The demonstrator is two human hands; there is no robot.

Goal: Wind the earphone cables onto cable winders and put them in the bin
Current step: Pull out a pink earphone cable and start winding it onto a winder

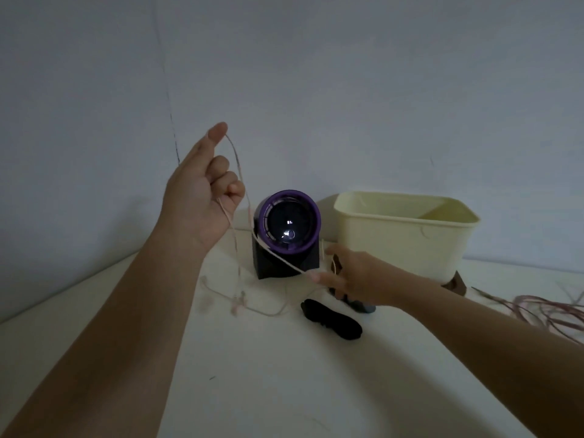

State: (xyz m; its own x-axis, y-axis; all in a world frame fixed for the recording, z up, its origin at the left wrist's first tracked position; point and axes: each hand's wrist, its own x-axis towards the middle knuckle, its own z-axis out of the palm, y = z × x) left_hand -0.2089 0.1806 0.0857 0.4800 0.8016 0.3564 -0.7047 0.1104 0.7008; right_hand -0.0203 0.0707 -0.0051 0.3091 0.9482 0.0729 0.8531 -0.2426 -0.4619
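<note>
Head view: left hand (202, 191) raised, fingers curled round pale earphone cable (286, 260); right hand (354, 276) pinches it low, just beside cream bin (395, 235) at tabletop (252, 374) rear, near wall (316, 90). Purple-rimmed device (287, 232) between hands.

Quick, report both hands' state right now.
Left hand: closed, gripping the cable.
Right hand: closed, holding a winder with cable wound on it.

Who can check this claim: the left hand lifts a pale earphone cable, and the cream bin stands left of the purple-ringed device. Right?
Wrong in one point. The head view shows the cream bin standing right of the purple-ringed device, not left. The left hand does lift the pale earphone cable.
</note>
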